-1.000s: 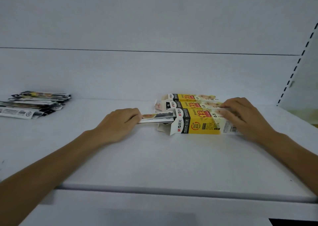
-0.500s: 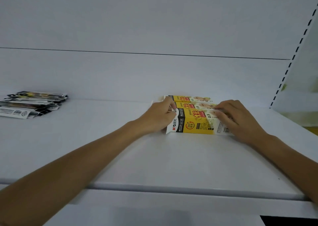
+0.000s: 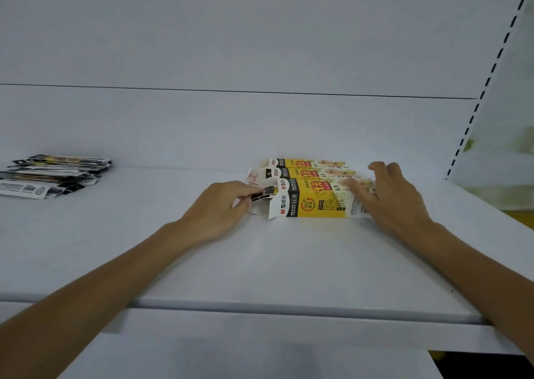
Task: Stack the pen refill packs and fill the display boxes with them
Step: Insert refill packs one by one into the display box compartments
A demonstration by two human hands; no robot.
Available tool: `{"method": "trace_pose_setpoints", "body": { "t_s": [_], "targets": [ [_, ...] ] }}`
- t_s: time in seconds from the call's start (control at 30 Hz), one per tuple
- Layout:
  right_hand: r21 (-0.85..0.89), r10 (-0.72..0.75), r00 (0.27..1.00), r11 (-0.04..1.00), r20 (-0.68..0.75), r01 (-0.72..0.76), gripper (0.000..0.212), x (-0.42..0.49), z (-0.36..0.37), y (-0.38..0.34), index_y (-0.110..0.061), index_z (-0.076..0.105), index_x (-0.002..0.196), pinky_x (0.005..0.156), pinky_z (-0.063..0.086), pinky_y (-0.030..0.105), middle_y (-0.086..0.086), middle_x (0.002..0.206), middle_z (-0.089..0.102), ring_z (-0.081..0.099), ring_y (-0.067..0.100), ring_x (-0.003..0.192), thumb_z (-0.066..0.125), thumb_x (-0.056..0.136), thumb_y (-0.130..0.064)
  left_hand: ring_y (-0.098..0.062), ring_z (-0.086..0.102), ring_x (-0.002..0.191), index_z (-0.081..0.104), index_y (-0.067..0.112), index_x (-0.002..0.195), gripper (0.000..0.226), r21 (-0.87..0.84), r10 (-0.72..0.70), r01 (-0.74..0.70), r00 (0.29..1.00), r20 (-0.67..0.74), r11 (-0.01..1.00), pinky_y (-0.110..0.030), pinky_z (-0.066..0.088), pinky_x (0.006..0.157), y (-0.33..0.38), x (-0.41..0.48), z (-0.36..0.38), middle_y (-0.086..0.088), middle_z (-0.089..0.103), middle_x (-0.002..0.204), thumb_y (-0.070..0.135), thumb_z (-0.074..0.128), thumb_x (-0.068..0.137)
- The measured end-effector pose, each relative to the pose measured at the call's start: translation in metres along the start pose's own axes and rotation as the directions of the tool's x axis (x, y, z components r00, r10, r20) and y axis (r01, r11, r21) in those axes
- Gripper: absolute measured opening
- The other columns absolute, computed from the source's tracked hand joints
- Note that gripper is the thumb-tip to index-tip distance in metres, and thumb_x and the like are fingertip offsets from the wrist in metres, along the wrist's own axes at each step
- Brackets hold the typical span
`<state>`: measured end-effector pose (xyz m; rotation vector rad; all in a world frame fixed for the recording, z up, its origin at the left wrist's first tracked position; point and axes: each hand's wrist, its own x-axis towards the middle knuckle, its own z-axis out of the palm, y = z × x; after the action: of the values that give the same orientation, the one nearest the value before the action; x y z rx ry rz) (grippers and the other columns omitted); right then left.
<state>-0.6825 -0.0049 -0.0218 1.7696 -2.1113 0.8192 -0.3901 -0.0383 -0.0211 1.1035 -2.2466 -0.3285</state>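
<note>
While right grip [image 3: 396, 198] lies flat on display box [image 3: 313, 206] — left grip [image 3: 219, 206] round protruding refill pack [image 3: 264, 193].

1. A shop, by its fittings; the white metal shelf [image 3: 260, 263] has a rounded near edge and a plain back panel [image 3: 231, 32] behind it;
2. at far right runs a slotted upright [image 3: 491, 69], as on retail racking;
3. printed yellow display boxes [image 3: 312, 202] and barcoded refill packs [image 3: 52, 173] lie on it.

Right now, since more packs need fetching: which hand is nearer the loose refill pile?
Left. The left hand pinches a pack at the open end of the front display box, toward the refill pile; the right hand rests on its other end, farther away.
</note>
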Motion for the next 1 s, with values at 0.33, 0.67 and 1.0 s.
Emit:
{"method": "trace_pose_setpoints", "body": {
  "t_s": [0.33,0.67,1.0],
  "targets": [
    [0.073,-0.167,0.985,0.983,-0.049,0.17,0.048,-0.009,0.0,0.004,-0.009,0.05,0.097,0.058,0.04,0.032,0.004,0.103,0.043,0.057,0.029,0.076,0.04,0.085,-0.054,-0.005,0.057,0.097,0.059,0.025,0.093,0.034,-0.277,-0.209,0.162,0.966,-0.153,0.947,-0.005,0.038,0.066,0.01,0.01,-0.003,0.014,0.063,0.099,-0.004,0.043,0.085],
    [0.132,-0.163,0.987,0.978,0.002,0.162,0.039,-0.011,-0.001,0.003,-0.011,0.051,0.099,0.062,0.036,0.029,-0.004,0.099,0.04,0.05,0.019,0.076,0.042,0.09,-0.047,-0.003,0.047,0.103,0.061,0.029,0.102,0.028,-0.248,-0.183,0.17,0.983,-0.03,0.954,-0.01,0.035,0.074,0.01,0.007,0.006,0.014,0.058,0.109,0.014,0.049,0.082],
    [0.071,-0.168,0.985,0.983,-0.023,0.17,0.041,-0.01,0.001,0.002,-0.013,0.05,0.098,0.061,0.034,0.029,-0.006,0.098,0.04,0.047,0.018,0.075,0.038,0.088,-0.051,-0.011,0.053,0.093,0.066,0.026,0.108,0.037,-0.169,-0.084,0.092,0.995,0.056,0.981,-0.01,0.035,0.067,0.012,0.005,0.012,0.01,0.063,0.101,0.03,0.044,0.079]
  ]
}}
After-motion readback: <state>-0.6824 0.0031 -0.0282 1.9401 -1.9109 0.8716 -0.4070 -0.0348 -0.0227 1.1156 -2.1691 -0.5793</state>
